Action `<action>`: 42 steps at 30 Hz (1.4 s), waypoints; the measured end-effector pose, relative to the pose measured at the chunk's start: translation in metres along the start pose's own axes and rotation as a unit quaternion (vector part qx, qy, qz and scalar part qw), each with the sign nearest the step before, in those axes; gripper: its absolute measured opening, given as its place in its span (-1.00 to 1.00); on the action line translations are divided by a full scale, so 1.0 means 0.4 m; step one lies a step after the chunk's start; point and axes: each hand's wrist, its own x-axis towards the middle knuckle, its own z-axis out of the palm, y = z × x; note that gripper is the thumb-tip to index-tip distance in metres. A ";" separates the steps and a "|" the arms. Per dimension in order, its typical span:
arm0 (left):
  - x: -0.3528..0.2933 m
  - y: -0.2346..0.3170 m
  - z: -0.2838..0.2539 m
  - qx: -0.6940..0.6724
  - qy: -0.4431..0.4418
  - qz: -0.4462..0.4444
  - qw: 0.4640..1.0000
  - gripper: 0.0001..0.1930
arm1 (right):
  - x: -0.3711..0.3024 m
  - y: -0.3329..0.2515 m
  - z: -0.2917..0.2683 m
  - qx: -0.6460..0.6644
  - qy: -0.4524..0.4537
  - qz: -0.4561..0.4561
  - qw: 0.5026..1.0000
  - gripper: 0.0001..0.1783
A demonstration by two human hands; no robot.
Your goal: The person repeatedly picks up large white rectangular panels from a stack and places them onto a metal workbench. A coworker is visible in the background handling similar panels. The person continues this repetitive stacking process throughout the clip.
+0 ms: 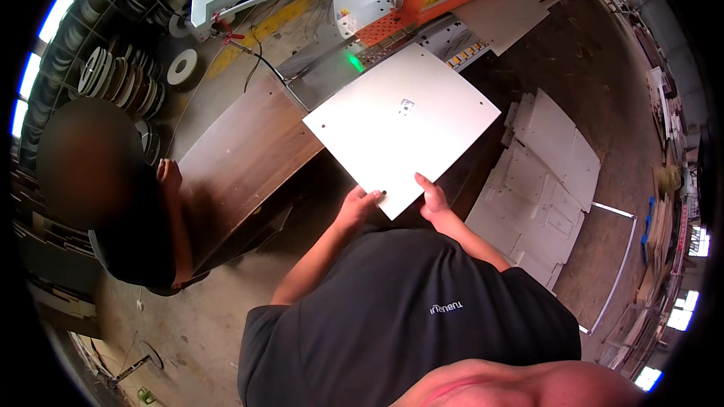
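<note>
Both my hands grip a flat white panel by its near corner. My left hand is closed on the left edge, thumb on top beside a small dark hole. On the right edge my right hand is closed too, its thumb lying on the panel's face. A small printed label sits near the panel's middle, and dark holes show near its corners. The panel's far part reaches over the bed of a long machine, where a green light glows. The fingers below the panel are hidden.
At the left another person stands by a brown wooden table. Stacked white panels lie low on my right, next to a white frame. Rolls of edging fill a rack at the far left. An orange machine guard rises behind the panel.
</note>
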 end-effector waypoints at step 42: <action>-0.124 -0.393 -0.353 0.336 0.412 -0.094 0.842 -0.63 | 0.418 -0.072 0.071 -0.376 -0.077 0.232 0.894 -0.38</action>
